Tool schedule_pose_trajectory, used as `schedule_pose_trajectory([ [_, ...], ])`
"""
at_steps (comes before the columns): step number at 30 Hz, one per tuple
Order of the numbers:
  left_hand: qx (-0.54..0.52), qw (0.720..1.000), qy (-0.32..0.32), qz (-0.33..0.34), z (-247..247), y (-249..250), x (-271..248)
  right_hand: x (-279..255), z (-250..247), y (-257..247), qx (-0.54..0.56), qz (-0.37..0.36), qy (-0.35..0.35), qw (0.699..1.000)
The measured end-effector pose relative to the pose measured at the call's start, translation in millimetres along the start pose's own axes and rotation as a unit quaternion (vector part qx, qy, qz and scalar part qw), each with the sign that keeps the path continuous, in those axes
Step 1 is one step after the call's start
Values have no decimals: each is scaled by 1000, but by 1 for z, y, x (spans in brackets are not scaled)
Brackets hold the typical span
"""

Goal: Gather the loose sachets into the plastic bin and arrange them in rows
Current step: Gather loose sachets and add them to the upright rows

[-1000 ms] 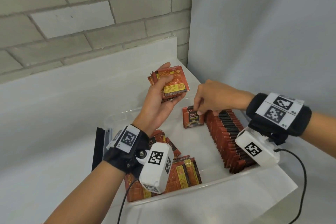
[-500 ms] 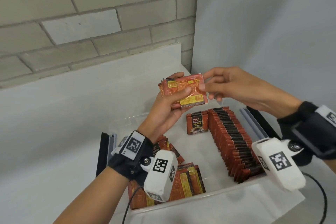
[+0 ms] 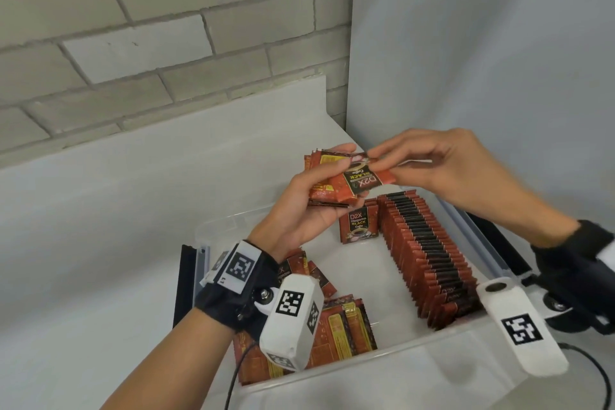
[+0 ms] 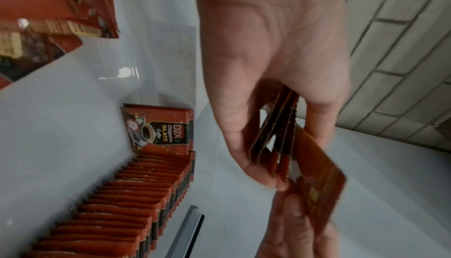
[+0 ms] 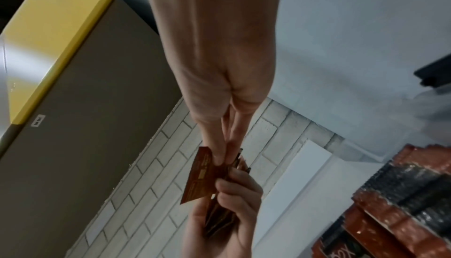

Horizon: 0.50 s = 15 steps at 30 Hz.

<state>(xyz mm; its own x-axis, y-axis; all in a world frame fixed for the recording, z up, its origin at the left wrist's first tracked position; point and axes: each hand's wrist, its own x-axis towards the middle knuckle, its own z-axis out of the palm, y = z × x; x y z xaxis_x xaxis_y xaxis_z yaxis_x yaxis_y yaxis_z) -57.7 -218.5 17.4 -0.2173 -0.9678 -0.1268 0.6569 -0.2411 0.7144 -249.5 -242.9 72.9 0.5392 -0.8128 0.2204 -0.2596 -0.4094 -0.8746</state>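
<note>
Sachets, red-orange, fanned in your left hand (image 3: 301, 200), held above the clear plastic bin (image 3: 416, 348); fingers and thumb curl round the stack of sachets (image 3: 321, 191). Your right hand (image 3: 442, 166) pinches the top sachet (image 3: 361, 181) by its right end, thumb and fingertips closed on it, the other end lying on the stack. That sachet shows its front upside down: "D2X", "BLACK", "Coffee" with a cup picture. The sachet behind it shows a yellow label panel, text too small to read.

Inside the bin, along its right wall, a long row of sachets (image 3: 429, 260) stands on edge, packed tight, dark top strips lined up. At the bin's far end, just left of that row, a short second row (image 3: 358, 225) stands upright, front sachet reading "D2X BLACK Coffee". In the bin's near-left corner, loose sachets (image 3: 346, 329) lie flat and overlapping, backs up with yellow panels, partly hidden by your left wrist camera (image 3: 293, 319).

Left wrist view: same front sachet (image 4: 162, 129) and row (image 4: 117, 208) below your palm, with the held stack (image 4: 275, 136) edge-on. Right wrist view blurred: pinched sachet (image 5: 200, 177) meets the left-hand fingers (image 5: 238, 189).

Black rails (image 3: 184, 286) flank the bin outside its left and right walls.
</note>
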Motion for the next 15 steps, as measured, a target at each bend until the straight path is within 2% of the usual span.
schedule_pose_trajectory([
  [5, -1, 1000, -8, 26, 2, 0, 0, 0, -1, 10, -26, 28, -1, 999],
  [9, -15, 997, 2, 77, 1, 1, 1, 3, 4, 6, 113, 148, 44, 982],
  [11, -25, 995, 5, 97, 0, 1, 2, 3, 6, 2, 154, 197, 14, 968],
  [13, -25, 994, 0, 111, -1, 1, 2, 2, 11, 1, 150, 220, -34, 963],
  [15, -21, 992, -6, 120, -1, 0, 2, 1, 17, 2, 155, 233, -45, 959],
])
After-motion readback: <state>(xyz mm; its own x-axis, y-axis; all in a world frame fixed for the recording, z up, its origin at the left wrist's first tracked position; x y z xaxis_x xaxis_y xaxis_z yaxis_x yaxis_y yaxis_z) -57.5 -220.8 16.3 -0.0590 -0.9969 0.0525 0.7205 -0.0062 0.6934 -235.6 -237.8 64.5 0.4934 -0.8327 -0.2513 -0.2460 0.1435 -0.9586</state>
